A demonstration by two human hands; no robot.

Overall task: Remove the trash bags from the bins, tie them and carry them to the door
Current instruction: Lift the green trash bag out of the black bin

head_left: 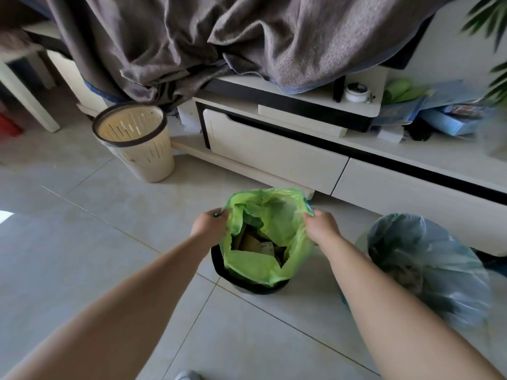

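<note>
A green trash bag (270, 212) sits in a dark bin (247, 285) on the tiled floor, its mouth pulled open with paper and cardboard scraps inside. My left hand (210, 224) grips the bag's left edge. My right hand (321, 226) grips its right edge. To the right on the floor stands a grey-blue trash bag (428, 259) with rubbish in it; its top looks loose and open. A beige slotted bin (137, 141) with a dark rim stands at the back left, with no bag visible in it.
A low white cabinet with drawers (274, 152) runs along the back right, close behind the green bag. Grey cloth (192, 37) hangs over furniture above it. Clutter (439, 111) lies on the cabinet shelf. A white table leg (27, 100) is at far left.
</note>
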